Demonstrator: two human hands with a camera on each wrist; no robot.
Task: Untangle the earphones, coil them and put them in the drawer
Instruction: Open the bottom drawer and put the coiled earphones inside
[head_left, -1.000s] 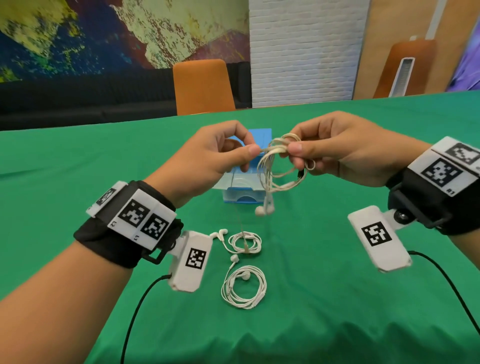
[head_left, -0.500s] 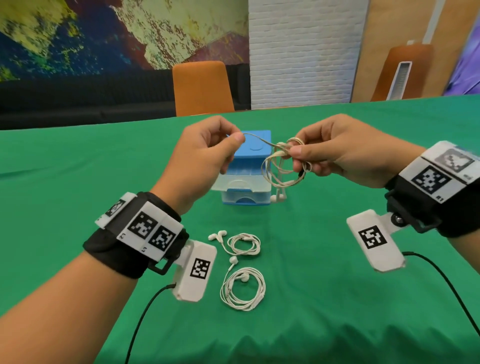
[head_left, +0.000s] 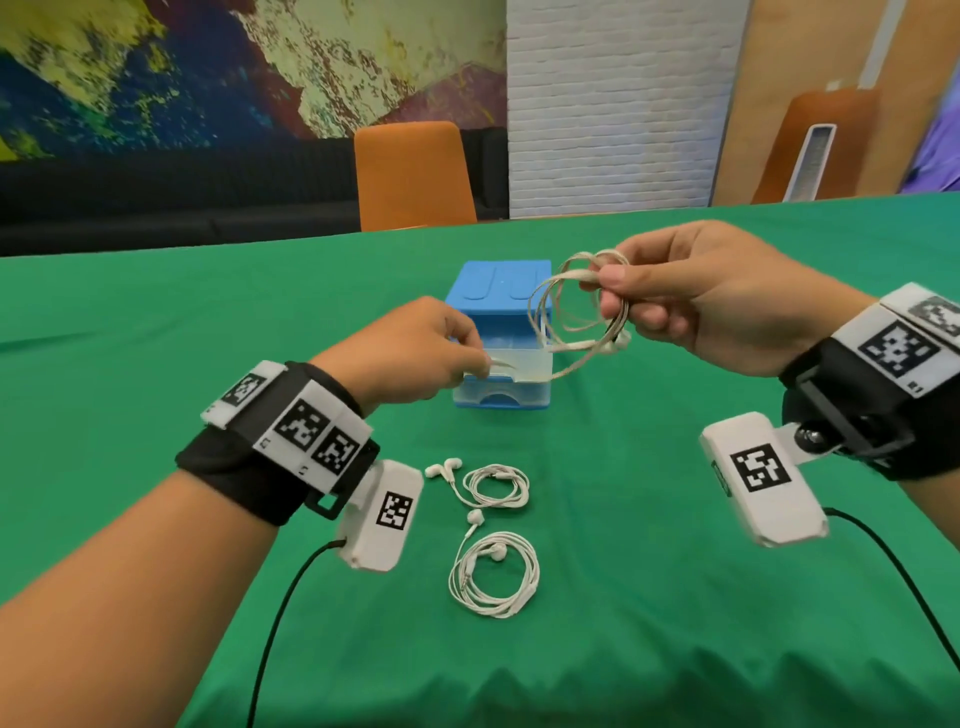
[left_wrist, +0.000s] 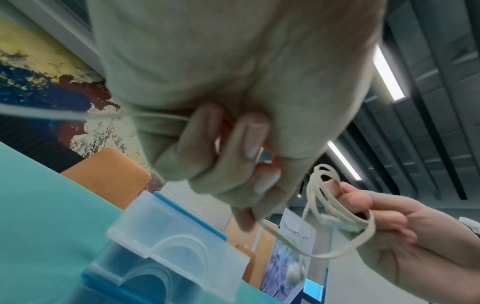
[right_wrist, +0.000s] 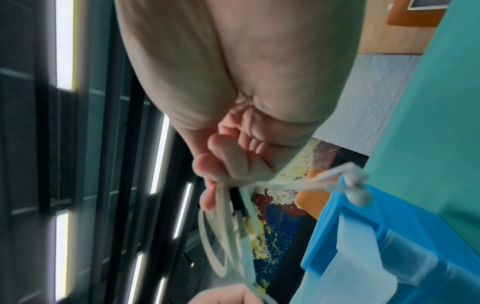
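Note:
My right hand (head_left: 610, 293) holds a loose coil of beige earphones (head_left: 566, 306) in the air, above and just right of a small blue drawer box (head_left: 498, 283). One strand runs down and left from the coil to my left hand (head_left: 480, 364), which pinches the cable end over the box's pulled-out translucent drawer (head_left: 514, 376). In the left wrist view the left hand's fingertips (left_wrist: 246, 218) pinch the strand, and the coil (left_wrist: 315, 197) is in the right hand (left_wrist: 405, 236). The right wrist view shows the coil (right_wrist: 223, 236) hanging from curled fingers (right_wrist: 221, 174), with an earbud (right_wrist: 359, 197) against the box (right_wrist: 337, 236).
Two coiled white earphones lie on the green tablecloth (head_left: 156, 312) in front of the box, one nearer it (head_left: 496, 486) and one nearer me (head_left: 493, 574). An orange chair (head_left: 413, 176) stands behind the table's far edge.
My left hand has dropped down and left to the drawer front, drawing a strand out of the coil. The right hand has lifted the coil slightly to the right.

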